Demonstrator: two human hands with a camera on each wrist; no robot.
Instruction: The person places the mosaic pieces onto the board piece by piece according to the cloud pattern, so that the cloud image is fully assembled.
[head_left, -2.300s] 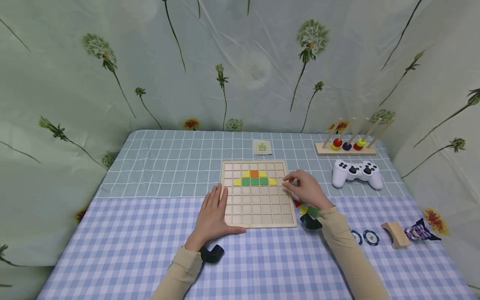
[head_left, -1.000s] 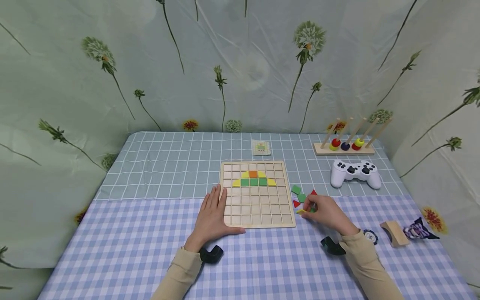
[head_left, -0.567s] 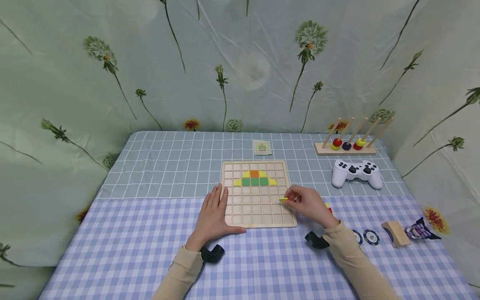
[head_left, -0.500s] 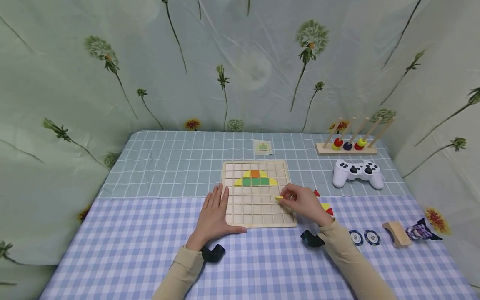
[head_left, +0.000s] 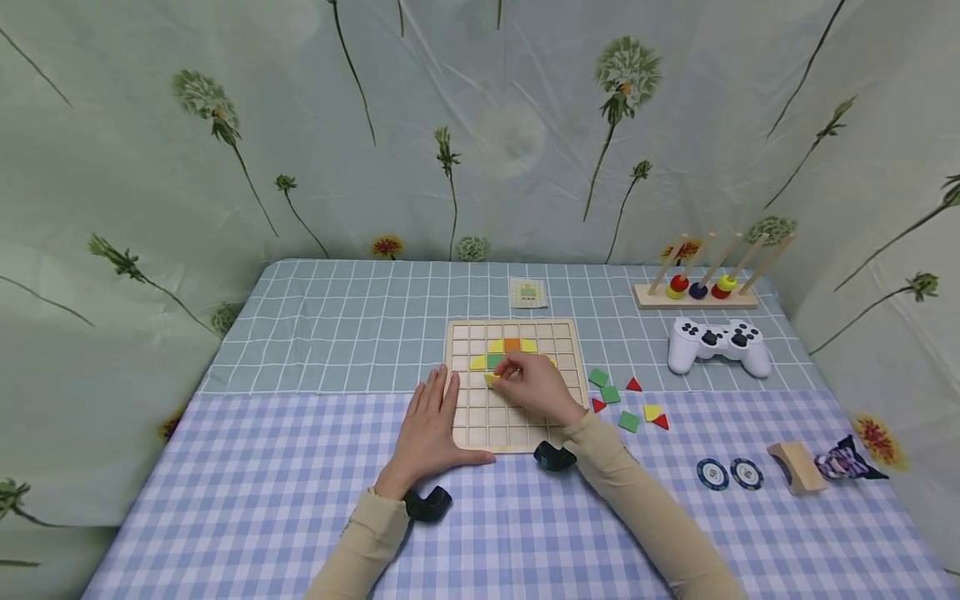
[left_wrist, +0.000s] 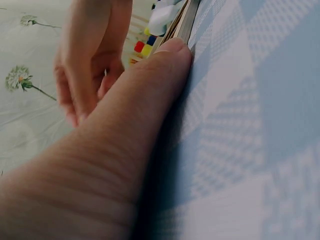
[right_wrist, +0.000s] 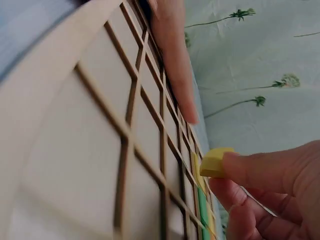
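A wooden grid board (head_left: 480, 427) lies mid-table with yellow, orange and green tiles (head_left: 512, 345) set in its upper rows. My right hand (head_left: 534, 387) hovers over the board and pinches a small yellow tile (head_left: 491, 379) just below the green row; the right wrist view shows that yellow tile (right_wrist: 216, 161) between the fingertips above the grid board (right_wrist: 100, 150). My left hand (head_left: 427, 421) lies flat on the cloth, its thumb (left_wrist: 150, 100) pressed against the grid board's (left_wrist: 182, 25) left edge.
Loose green, red and yellow tiles (head_left: 628, 405) lie right of the board. A white game controller (head_left: 717, 343), a peg rack with rings (head_left: 697, 287), two poker chips (head_left: 729, 473), a wooden block (head_left: 795, 467) and a small card (head_left: 528, 292) sit around.
My right hand left the board, picked a yellow tile from the loose pile on the right, then carried it left over the board to below the green row. The left hand stayed still.
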